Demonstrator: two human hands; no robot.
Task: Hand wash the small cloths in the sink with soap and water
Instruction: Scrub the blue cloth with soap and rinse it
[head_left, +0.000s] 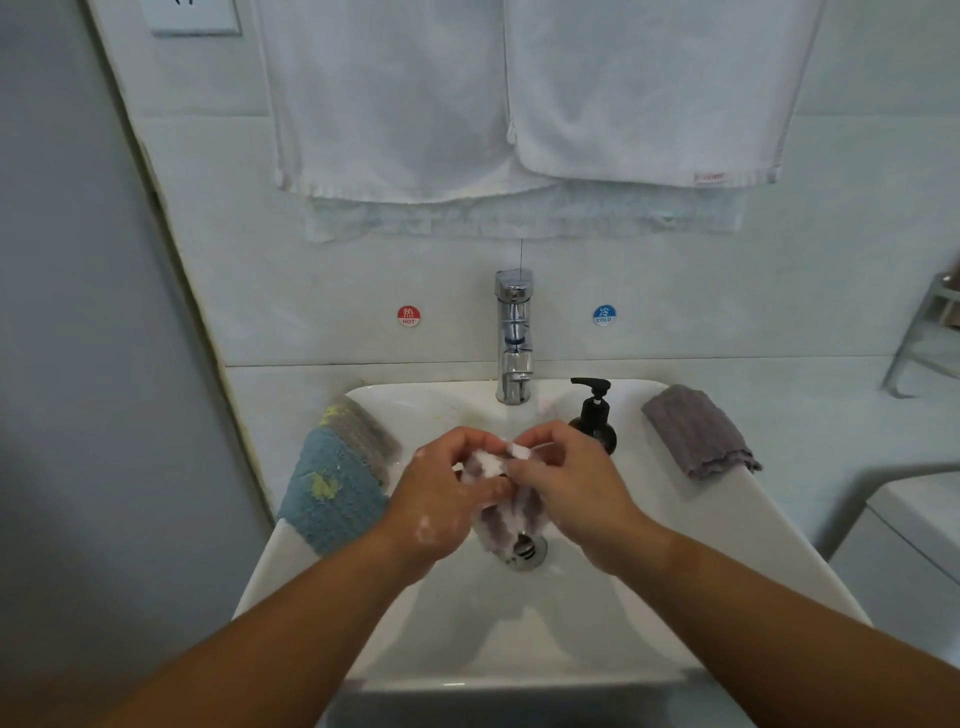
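Observation:
Over the white sink (727, 545), both hands grip one small soapy cloth (511, 512), pale purple and white with foam on it. My left hand (441, 499) holds its left side, with suds on the back of the hand. My right hand (571, 488) pinches the upper right part. The cloth's lower end hangs above the metal drain (524, 553). A blue and grey cloth (337, 478) with yellow patches lies over the sink's left rim. A grey cloth (696, 431) lies over the right rim. A black soap pump bottle (595, 415) stands just behind my right hand.
A chrome tap (514, 338) rises at the back centre, with hot and cold stickers on the tiled wall either side. White towels (519, 104) hang above. A metal rack (924, 338) is at the far right, a white unit (909, 545) below it.

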